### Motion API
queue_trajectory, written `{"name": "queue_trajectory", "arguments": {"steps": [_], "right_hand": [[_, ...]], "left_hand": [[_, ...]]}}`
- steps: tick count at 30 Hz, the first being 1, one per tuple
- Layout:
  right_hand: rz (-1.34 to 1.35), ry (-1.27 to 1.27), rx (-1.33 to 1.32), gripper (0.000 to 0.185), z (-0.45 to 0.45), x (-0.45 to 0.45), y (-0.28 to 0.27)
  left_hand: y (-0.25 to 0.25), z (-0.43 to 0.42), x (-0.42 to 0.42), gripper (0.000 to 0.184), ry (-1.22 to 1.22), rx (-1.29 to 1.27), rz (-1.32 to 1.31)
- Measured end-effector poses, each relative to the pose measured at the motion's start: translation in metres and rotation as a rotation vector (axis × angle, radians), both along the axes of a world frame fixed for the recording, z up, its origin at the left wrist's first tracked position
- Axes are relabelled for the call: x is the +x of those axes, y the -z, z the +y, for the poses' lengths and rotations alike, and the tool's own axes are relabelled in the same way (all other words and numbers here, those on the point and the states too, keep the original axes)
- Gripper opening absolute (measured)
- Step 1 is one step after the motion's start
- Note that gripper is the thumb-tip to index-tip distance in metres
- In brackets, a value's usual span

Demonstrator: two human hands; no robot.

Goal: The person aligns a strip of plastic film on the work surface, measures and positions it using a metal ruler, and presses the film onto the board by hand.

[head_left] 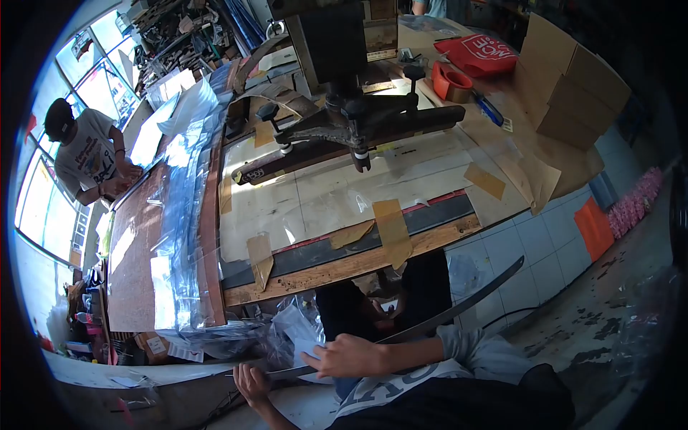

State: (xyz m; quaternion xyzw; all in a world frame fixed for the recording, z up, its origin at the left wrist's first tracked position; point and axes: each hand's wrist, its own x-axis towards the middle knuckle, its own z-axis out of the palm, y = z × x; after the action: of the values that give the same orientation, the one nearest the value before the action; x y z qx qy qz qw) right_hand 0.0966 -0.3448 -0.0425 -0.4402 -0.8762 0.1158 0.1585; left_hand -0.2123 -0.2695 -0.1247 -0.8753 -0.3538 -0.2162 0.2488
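Note:
A long, thin dark strip (pixel 459 309), seemingly metal, lies across my lap in front of the bench and looks curved in this wide view. My left hand (pixel 252 385) is closed around its near-left end. Further along, my right hand (pixel 349 356) rests at the strip with its fingers bent, a small pale sheet or cloth (pixel 308 352) pinched at the fingertips. Just beyond my hands is the bench's wooden front edge (pixel 351 274), with brown tape (pixel 391 231) stuck over a dark bar. My palms and the strip's contact points are hidden.
A sealing-press-like machine (pixel 351 129) stands over the bench. Clear plastic sheets (pixel 188 193) cover the left side, where another person (pixel 89 154) works. An orange tape roll (pixel 451 82), red bag (pixel 479 56), blue cutter (pixel 489 109) and cardboard box (pixel 570 82) sit at right.

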Motion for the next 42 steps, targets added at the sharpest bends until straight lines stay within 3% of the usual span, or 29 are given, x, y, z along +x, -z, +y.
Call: {"name": "queue_trajectory", "arguments": {"steps": [1, 3, 4, 5, 7, 9, 11, 13, 14, 17, 18, 27, 28, 31, 34, 37, 42], "right_hand": [[0.034, 0.014, -0.046, 0.044, -0.01, 0.013, 0.004], [0.103, 0.183, -0.063, 0.042, -0.03, 0.038, 0.015], [0.187, 0.289, -0.068, 0.041, -0.04, 0.054, 0.012], [0.269, 0.394, -0.072, 0.041, -0.05, 0.072, 0.005], [0.433, 0.537, -0.112, 0.037, -0.072, 0.107, -0.002], [0.608, 0.686, -0.253, 0.04, -0.101, 0.136, -0.013], [0.771, 0.877, -0.275, 0.039, -0.129, 0.152, -0.027], [0.895, 1.13, -0.312, 0.038, -0.151, 0.159, -0.042], [0.952, 1.259, -0.33, 0.037, -0.158, 0.161, -0.045], [0.81, 1.419, -0.226, 0.034, -0.162, 0.169, -0.038], [0.815, 1.432, -0.182, 0.033, -0.158, 0.171, -0.034], [0.732, 1.452, -0.122, 0.032, -0.125, 0.173, -0.026], [0.726, 1.468, -0.129, 0.032, -0.122, 0.17, -0.028], [0.723, 1.528, -0.165, 0.032, -0.121, 0.162, -0.025], [0.692, 1.543, -0.144, 0.033, -0.123, 0.152, -0.022], [0.716, 1.583, -0.153, 0.032, -0.119, 0.149, -0.027], [0.789, 1.65, -0.207, 0.033, -0.116, 0.151, -0.027]], "left_hand": [[-0.013, 0.007, 0.014, 0.02, 0.042, -0.055, 0.068], [-0.055, 0.017, 0.07, 0.024, -0.013, -0.399, 0.159], [-0.081, 0.019, 0.108, 0.03, 0.101, -0.419, 0.021], [-0.107, 0.022, 0.147, 0.04, 0.211, -0.437, -0.121], [-0.149, 0.032, 0.198, 0.067, 0.374, -0.434, -0.104], [-0.149, 0.058, 0.238, 0.075, 0.548, -0.457, -0.209], [-0.131, 0.081, 0.282, 0.066, 0.576, -0.639, -0.576], [-0.119, 0.101, 0.317, 0.056, 0.506, -0.733, -0.632], [-0.12, 0.101, 0.332, 0.052, 0.378, -0.84, -0.483], [-0.116, 0.098, 0.357, 0.053, 0.384, -0.483, -0.069], [-0.113, 0.095, 0.358, 0.053, 0.393, -0.609, -0.048], [-0.153, 0.031, 0.313, 0.056, 0.055, -0.681, 0.271], [-0.155, 0.03, 0.321, 0.049, 0.074, -0.683, 0.244], [-0.136, 0.05, 0.358, 0.051, 0.522, -0.671, 0.25], [-0.104, 0.056, 0.397, 0.062, 0.631, -0.723, 0.208], [-0.102, 0.044, 0.41, 0.073, 0.487, -0.806, 0.159], [-0.106, 0.049, 0.431, 0.067, 0.386, -0.878, 0.093]]}}
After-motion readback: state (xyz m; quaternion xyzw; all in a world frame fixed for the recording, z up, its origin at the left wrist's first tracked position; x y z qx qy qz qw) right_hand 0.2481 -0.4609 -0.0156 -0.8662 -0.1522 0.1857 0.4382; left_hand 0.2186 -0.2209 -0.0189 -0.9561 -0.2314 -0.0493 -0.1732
